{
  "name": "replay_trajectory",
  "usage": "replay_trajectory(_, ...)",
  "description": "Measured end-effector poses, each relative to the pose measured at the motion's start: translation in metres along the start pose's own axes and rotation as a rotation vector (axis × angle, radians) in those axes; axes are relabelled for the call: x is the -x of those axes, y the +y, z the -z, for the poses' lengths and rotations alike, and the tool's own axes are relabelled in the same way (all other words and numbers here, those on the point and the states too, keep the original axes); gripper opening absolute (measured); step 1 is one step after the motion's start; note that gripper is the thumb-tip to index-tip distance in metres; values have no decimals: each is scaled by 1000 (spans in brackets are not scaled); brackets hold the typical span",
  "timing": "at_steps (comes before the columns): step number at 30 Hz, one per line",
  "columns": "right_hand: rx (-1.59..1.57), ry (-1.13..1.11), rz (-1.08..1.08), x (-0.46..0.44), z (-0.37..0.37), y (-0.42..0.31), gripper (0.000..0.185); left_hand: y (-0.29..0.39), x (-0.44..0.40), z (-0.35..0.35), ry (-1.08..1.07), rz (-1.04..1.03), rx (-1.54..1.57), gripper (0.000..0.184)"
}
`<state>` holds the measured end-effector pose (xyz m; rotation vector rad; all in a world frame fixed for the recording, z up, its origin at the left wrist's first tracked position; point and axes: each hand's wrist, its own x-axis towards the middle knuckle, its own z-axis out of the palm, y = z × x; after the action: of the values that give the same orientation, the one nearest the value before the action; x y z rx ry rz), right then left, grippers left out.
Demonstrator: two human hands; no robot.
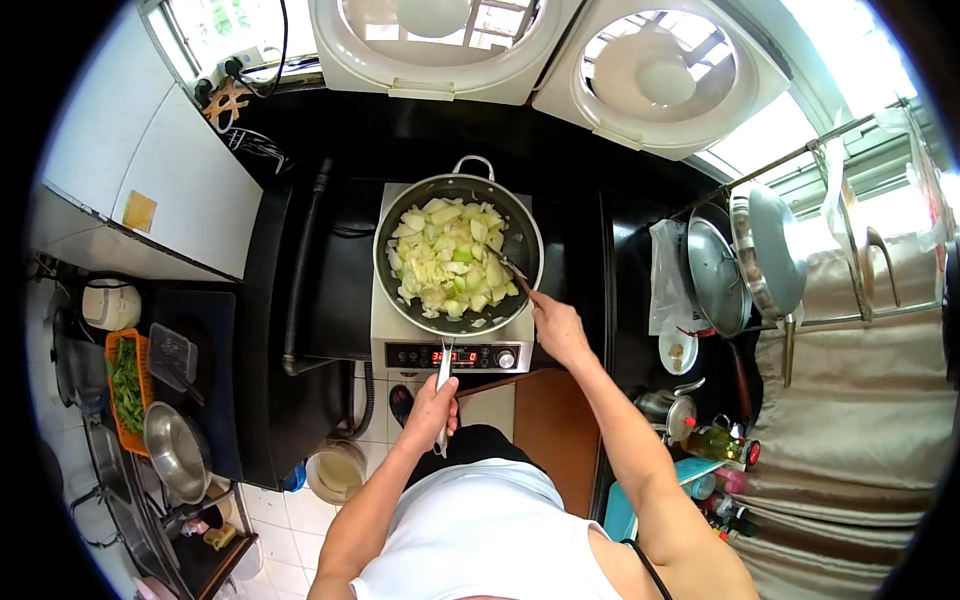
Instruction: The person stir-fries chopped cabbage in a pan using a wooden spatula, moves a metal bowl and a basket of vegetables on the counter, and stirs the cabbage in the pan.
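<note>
A wide pan (527, 252) rests on an induction cooker (395, 330) whose display is lit red. Pale green chopped vegetable pieces (445, 250) are heaped in it, mostly at the left and middle. My left hand (432, 408) is closed round the pan's long handle (447, 358), below the cooker. At the pan's lower right, my right hand (558, 325) grips a brown spatula (515, 270). The spatula's far end reaches in among the pieces at their right side, partly hidden by them.
Hanging pan lids (716, 275) and a rack stand at the right, above bottles (718, 445) and a small pot (655, 405). At the left are an orange basket of greens (128, 385), a metal bowl (177, 452) and a sink. Two white fans (665, 80) line the back.
</note>
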<state>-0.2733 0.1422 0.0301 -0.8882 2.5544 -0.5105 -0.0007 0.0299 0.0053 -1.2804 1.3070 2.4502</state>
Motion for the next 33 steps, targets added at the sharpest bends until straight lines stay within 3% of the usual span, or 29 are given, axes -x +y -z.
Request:
replay_trajectory(3,-145,70,32,-12,28,-16,37,2,0,0,1,21,6,29)
replay_trajectory(9,-122,200,87,-70,-5,-13,40,-1,-1,0,-6,10,21,29)
replay_trajectory(12,-90,28,32,-61,-8,-23,40,0,0,0,-18,0,11,30)
replay_trajectory(19,-37,157,-1,-23,15,-22,38,1,1,1,-27,2,12,26)
replay_trajectory(23,55,15,-73,-4,1,-32,38,4,1,1,-25,9,9,26)
replay_trajectory(30,-89,200,37,-58,2,-26,42,0,-1,2,-14,17,-12,31)
replay_trajectory(33,-99,68,35,-62,-25,-19,42,7,4,0,-12,46,-3,28)
